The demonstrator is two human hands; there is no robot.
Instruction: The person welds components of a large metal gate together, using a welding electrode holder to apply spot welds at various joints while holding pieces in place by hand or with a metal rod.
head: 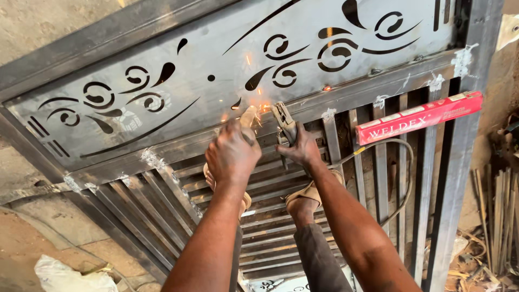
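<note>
Between the fingers of the right hand (304,147), a rigid, probably hot electrode holder (285,123) is gripped by its handle; the left hand (233,151) is fisted beside the sparks (259,107).

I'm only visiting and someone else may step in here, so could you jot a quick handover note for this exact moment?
Left hand: closed, raised just below the sparks; what it grips is too hidden to tell.
Right hand: shut on the welding electrode holder, its tip at the sparking spot, its cable trailing right.
Work: a metal gate lies flat, with a patterned cut-out panel above slatted bars; the person's sandalled feet rest on the slats. A red box of welding rods lies on the bars to the right.
Done: whitish weld spots show along the rail.
Left: the sparking joint is in progress.
</note>
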